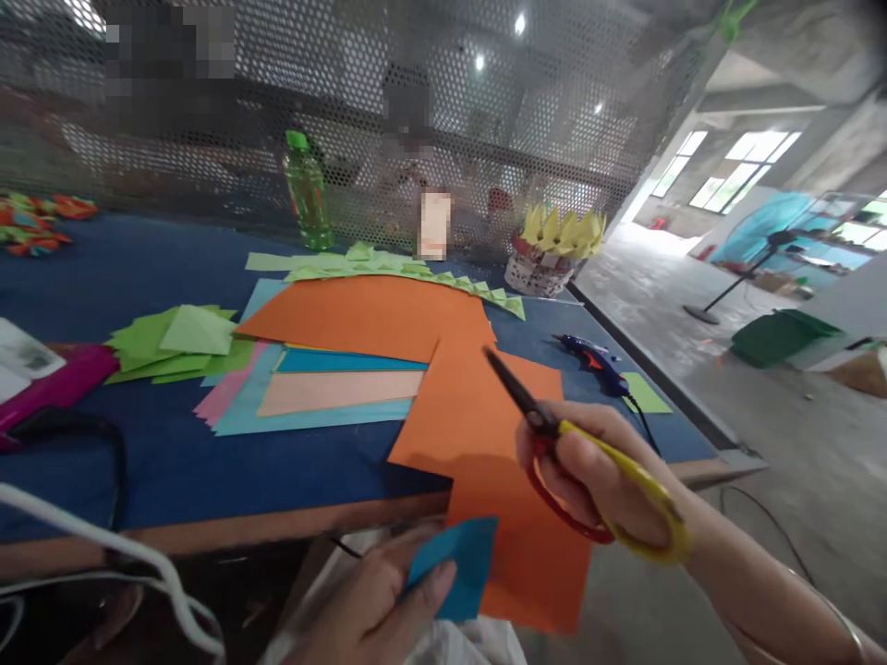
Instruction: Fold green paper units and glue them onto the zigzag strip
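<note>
My right hand (589,453) is closed round a pair of scissors (616,476) with one yellow and one red handle. The dark blades look shut and point up and to the left, above orange paper (478,406). Low in front of me, my left hand (374,596) pinches a small blue piece of paper (461,563) between thumb and fingers. Behind that piece, a sheet of the orange paper hangs over the table's front edge. More coloured sheets, blue, peach and pink, lie in a stack (333,392) under the orange paper.
Green paper squares (180,342) and a magenta tool (59,392) lie at left. A blue glue gun (596,360) with its cord rests at right. Farther back are a green bottle (305,194), folded green strips (388,268) and a basket (544,263) against a perforated metal screen (346,102).
</note>
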